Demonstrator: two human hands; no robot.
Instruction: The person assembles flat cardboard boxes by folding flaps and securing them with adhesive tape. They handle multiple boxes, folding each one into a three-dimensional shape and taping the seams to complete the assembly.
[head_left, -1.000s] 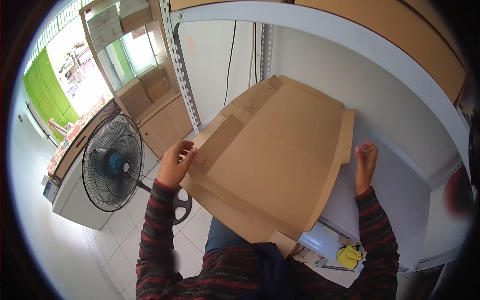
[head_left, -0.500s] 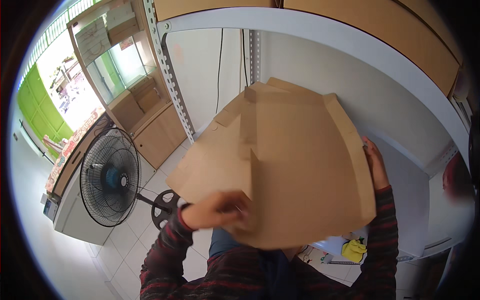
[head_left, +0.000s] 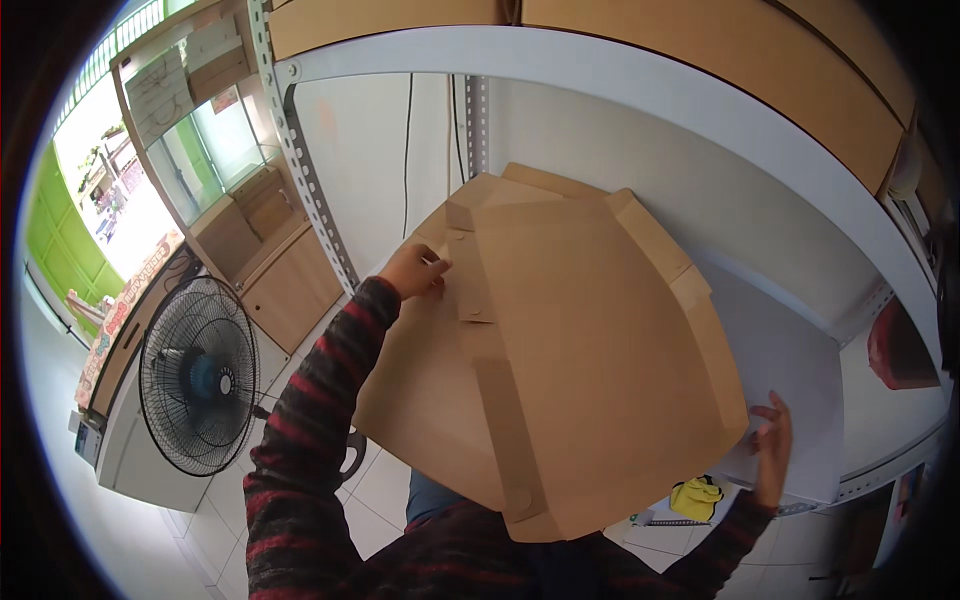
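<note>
A large brown cardboard box (head_left: 600,350), folded flat with creased side flaps, spreads out in front of my body. My left hand (head_left: 412,272) is at its upper left, thumb and fingers bent together at the edge of a small flap (head_left: 474,285) with round fasteners. A long narrow strip (head_left: 505,430) of the cardboard runs down to the near edge, with another round fastener near its end. Off the box's right edge, my right hand (head_left: 770,445) is held with its fingers apart and nothing in it.
A grey metal shelf (head_left: 650,75) arches over the box, carrying brown cartons (head_left: 720,50). Its lower grey board (head_left: 790,370) lies to the right. On the left stand a black fan (head_left: 200,375) and a wooden cabinet (head_left: 290,295). A yellow cloth item (head_left: 694,497) sits low at the right.
My left hand has moved up and away from me, from the near part of the fold to the upper flap. The right hand has left the box's edge and dropped nearer me.
</note>
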